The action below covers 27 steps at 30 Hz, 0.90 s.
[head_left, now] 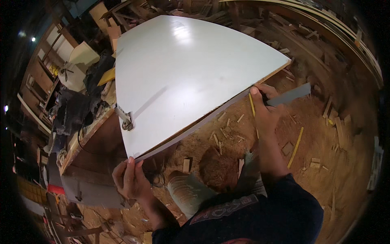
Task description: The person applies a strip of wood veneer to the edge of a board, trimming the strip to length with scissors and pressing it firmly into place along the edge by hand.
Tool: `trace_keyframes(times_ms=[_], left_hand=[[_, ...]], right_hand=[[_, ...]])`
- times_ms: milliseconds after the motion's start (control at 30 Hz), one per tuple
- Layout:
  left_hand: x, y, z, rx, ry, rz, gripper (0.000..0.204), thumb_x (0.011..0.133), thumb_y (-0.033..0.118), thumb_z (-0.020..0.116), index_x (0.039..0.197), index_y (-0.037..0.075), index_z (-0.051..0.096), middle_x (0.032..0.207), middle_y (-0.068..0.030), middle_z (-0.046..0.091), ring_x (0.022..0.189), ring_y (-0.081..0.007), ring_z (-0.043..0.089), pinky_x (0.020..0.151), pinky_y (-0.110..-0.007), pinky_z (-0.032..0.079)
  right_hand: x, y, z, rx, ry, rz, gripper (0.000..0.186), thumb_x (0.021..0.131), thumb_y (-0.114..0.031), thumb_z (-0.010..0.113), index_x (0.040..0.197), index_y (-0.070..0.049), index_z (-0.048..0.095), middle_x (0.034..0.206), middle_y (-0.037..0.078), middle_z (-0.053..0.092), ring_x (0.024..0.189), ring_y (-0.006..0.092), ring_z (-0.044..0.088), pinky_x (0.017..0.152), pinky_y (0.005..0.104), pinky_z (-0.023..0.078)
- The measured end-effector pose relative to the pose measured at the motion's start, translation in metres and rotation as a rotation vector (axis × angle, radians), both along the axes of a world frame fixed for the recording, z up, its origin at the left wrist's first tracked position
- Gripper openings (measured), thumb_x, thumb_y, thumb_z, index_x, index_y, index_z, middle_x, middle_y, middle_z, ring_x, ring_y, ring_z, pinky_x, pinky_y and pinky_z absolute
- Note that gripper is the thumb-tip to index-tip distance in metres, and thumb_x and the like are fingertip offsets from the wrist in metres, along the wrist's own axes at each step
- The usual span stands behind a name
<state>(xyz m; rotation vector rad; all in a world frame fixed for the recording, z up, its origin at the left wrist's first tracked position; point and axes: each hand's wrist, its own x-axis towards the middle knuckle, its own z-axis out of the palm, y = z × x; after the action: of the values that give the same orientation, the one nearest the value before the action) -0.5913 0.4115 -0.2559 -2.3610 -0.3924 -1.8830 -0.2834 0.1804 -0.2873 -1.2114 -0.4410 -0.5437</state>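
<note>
A large glossy white panel (195, 65) fills the middle of the view, with a metal cabinet hinge (128, 122) fixed near its left edge. Along the panel's near raw edge runs a thin grey edging strip (290, 95), whose loose end sticks out to the right past my hand. At the near left corner, the fingers of my left hand (132, 179) pinch the strip's end against the panel. My right hand (266, 110) is closed round the strip farther along, its thumb pressing on the panel's edge. Part of the strip is hidden under that hand.
Under the panel's left side stands a wooden workbench (87, 140), with black sheeting (71, 110) heaped on it. Sawdust and wood offcuts cover the floor; a yellow strip (295, 146) lies at the right. Long boards (325, 20) are stacked at the far right.
</note>
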Motion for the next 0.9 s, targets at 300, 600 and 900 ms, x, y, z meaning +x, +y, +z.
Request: trace_keyframes(times_ms=[300,600,900], left_hand=[[-0.005,0.004,0.000,0.005,0.036,-0.004,0.028,0.085,0.001,0.087,0.111,0.004,0.081,0.098,-0.0112,0.071,0.087,-0.0263,0.068,0.068,-0.037,0.058],[-0.005,0.002,0.001,-0.012,0.034,-0.016,0.029,0.083,-0.002,0.087,0.111,0.003,0.081,0.102,-0.0113,0.071,0.092,-0.0250,0.068,0.070,-0.036,0.060],[-0.007,0.004,0.002,0.009,0.045,-0.017,0.030,0.082,0.001,0.088,0.111,0.004,0.081,0.100,-0.0106,0.071,0.089,-0.0252,0.068,0.070,-0.036,0.058]], right_hand=[[0.004,0.009,-0.007,0.033,-0.014,-0.020,0.017,0.095,-0.011,0.082,0.106,-0.001,0.072,0.102,0.006,0.071,0.095,0.0131,0.067,0.084,0.0293,0.054],[0.006,0.009,-0.011,0.111,-0.001,-0.021,0.019,0.097,-0.012,0.080,0.102,-0.001,0.066,0.099,0.006,0.068,0.091,0.0125,0.065,0.081,0.0300,0.053],[0.009,-0.004,-0.014,-0.007,-0.187,-0.003,0.019,0.095,-0.005,0.078,0.113,-0.003,0.073,0.103,0.008,0.071,0.092,0.0156,0.066,0.080,0.0324,0.054]])
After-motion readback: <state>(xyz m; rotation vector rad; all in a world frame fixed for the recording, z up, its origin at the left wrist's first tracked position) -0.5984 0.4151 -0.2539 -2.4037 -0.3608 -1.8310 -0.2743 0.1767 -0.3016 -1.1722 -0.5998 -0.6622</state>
